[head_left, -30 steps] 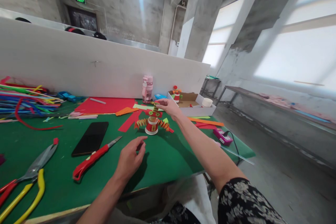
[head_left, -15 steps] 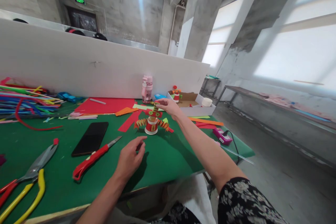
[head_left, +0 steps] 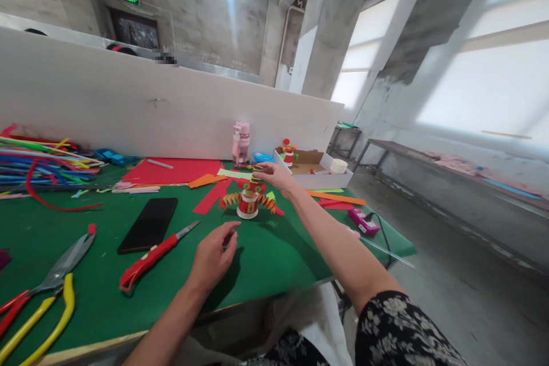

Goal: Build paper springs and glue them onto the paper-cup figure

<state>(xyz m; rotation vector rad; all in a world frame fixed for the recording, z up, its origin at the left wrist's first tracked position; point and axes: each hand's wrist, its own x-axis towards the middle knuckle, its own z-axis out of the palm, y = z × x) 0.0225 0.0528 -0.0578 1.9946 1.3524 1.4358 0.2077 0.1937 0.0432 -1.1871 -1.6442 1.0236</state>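
Observation:
A small figure made from a red-and-white paper cup [head_left: 247, 206] stands upright on the green tabletop. It has round green eyes and folded orange paper arms on both sides. My right hand [head_left: 274, 176] reaches over from the right, with thumb and fingers pinched on the folded paper piece on top of the figure's head. The fingers partly hide that piece. My left hand [head_left: 215, 254] rests low over the table in front of the figure, fingers loosely bent and apart, holding nothing. Left of it lies a red-handled utility knife [head_left: 156, 257] with its blade out.
A black phone [head_left: 148, 225] and large shears [head_left: 55, 280] lie on the left, near a heap of coloured pipe cleaners [head_left: 47, 163]. Behind stand a pink bottle [head_left: 241, 143] and a white box [head_left: 317, 182] with a second cup figure [head_left: 289, 154]. A purple glue-gun-like device [head_left: 363, 221] sits right.

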